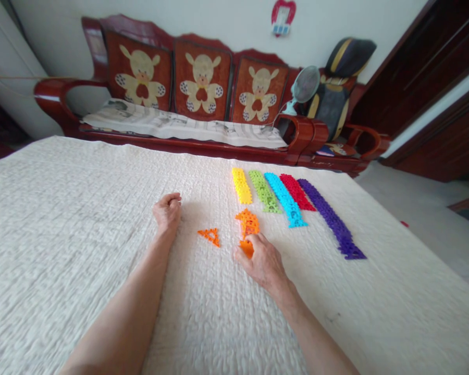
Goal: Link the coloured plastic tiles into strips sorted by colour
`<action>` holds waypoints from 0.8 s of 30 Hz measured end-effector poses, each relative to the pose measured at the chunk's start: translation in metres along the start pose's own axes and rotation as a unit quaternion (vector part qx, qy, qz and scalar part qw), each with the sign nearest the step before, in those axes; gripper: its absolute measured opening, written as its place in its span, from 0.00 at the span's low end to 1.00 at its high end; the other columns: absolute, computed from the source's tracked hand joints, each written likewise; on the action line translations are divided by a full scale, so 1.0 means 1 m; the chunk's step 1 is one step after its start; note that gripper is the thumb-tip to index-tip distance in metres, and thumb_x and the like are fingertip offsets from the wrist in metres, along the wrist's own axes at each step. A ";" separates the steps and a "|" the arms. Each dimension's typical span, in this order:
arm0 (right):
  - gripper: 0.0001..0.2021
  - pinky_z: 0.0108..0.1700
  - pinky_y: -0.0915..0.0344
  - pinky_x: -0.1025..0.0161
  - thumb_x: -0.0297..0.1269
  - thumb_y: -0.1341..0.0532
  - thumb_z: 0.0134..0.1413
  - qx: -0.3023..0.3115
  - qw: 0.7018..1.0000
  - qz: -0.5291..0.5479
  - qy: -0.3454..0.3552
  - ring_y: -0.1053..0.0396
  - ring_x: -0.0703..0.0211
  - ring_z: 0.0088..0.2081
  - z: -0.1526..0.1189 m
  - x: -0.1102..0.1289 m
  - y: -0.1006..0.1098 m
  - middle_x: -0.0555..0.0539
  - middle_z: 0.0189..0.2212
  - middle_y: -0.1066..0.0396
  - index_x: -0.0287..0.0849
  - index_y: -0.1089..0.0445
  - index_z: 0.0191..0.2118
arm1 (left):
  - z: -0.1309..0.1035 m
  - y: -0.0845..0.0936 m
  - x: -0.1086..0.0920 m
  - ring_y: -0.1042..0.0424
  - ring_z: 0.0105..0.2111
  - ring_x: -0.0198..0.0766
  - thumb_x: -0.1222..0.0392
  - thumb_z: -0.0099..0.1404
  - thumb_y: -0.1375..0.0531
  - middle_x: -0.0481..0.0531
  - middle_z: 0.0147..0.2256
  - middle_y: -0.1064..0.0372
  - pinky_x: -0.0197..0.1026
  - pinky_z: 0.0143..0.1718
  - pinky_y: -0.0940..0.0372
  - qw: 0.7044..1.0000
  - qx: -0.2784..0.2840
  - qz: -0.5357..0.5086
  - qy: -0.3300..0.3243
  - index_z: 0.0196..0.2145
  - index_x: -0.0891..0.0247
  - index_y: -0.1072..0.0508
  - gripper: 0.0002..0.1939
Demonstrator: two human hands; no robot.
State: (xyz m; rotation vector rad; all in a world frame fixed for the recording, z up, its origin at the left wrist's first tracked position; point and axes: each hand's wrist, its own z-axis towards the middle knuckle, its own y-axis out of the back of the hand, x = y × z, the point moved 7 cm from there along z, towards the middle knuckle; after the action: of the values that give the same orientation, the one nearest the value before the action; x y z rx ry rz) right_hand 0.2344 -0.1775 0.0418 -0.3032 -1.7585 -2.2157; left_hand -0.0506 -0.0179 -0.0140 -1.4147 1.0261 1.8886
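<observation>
My right hand (263,260) pinches an orange plastic building piece (247,249) between thumb and fingers, low over the quilted white cover (203,323). Just beyond it lies a row of orange pieces (250,223) with holes and knobbed edges. To the left, a single orange triangular piece (211,236) rests by itself between my two hands. My left hand (168,211) lies on the cover with its fingers curled in, and nothing shows in it.
Further back are rows of overlapping pieces in yellow (242,186), green (264,191), light blue (286,199), red (297,191) and purple (330,216). Behind the covered surface stand a wooden sofa (195,148) with bear cushions and a small fan (305,84).
</observation>
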 end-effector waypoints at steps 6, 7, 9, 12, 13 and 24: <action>0.24 0.44 0.29 0.52 0.41 0.35 0.52 -0.037 0.999 -0.026 -0.003 0.30 0.45 0.45 -0.014 0.013 -0.012 0.38 0.45 0.31 0.41 0.36 0.54 | 0.000 0.001 0.000 0.24 0.29 0.40 0.61 0.48 0.49 0.52 0.30 0.23 0.41 0.35 0.31 1.000 -0.002 -0.006 0.000 0.34 0.62 0.21 0.20; 0.25 0.45 0.29 0.50 0.42 0.35 0.52 -0.042 0.999 -0.029 -0.001 0.31 0.43 0.46 -0.014 0.015 -0.013 0.37 0.46 0.32 0.40 0.36 0.55 | 0.000 0.001 0.000 0.24 0.29 0.41 0.61 0.48 0.49 0.52 0.30 0.23 0.42 0.35 0.31 1.000 -0.002 -0.006 0.000 0.34 0.62 0.21 0.19; 0.26 0.46 0.29 0.47 0.42 0.36 0.53 -0.041 0.999 -0.035 0.003 0.32 0.41 0.47 -0.015 0.018 -0.015 0.35 0.45 0.32 0.38 0.37 0.56 | 0.000 0.001 -0.001 0.24 0.29 0.41 0.62 0.48 0.48 0.52 0.30 0.23 0.42 0.35 0.31 1.000 -0.002 -0.002 0.000 0.34 0.62 0.21 0.19; 0.25 0.46 0.29 0.47 0.40 0.37 0.54 -0.040 0.998 -0.046 0.008 0.33 0.42 0.46 -0.015 0.022 -0.017 0.36 0.43 0.32 0.37 0.37 0.57 | -0.001 0.001 -0.002 0.24 0.30 0.41 0.62 0.49 0.48 0.51 0.30 0.23 0.42 0.37 0.30 1.000 0.001 0.007 0.000 0.34 0.61 0.21 0.19; 0.25 0.46 0.30 0.47 0.39 0.37 0.54 -0.042 0.998 -0.051 0.010 0.33 0.42 0.45 -0.015 0.023 -0.017 0.36 0.43 0.32 0.38 0.37 0.57 | -0.001 0.001 -0.002 0.24 0.30 0.40 0.62 0.49 0.48 0.51 0.30 0.23 0.42 0.37 0.30 1.000 0.001 0.009 -0.001 0.34 0.61 0.21 0.19; 0.12 0.50 0.31 0.51 0.37 0.38 0.54 0.059 0.998 -0.014 0.004 0.33 0.46 0.49 -0.022 0.027 -0.012 0.39 0.47 0.33 0.41 0.31 0.44 | 0.001 0.000 0.000 0.24 0.30 0.40 0.63 0.51 0.49 0.51 0.30 0.23 0.42 0.37 0.30 1.000 0.000 0.022 -0.005 0.34 0.62 0.21 0.19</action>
State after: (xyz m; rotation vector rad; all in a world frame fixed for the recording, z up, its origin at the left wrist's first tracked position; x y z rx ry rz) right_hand 0.2053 -0.1987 0.0349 -0.2452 -1.8900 -2.1177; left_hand -0.0513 -0.0172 -0.0142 -1.3910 1.0617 1.9251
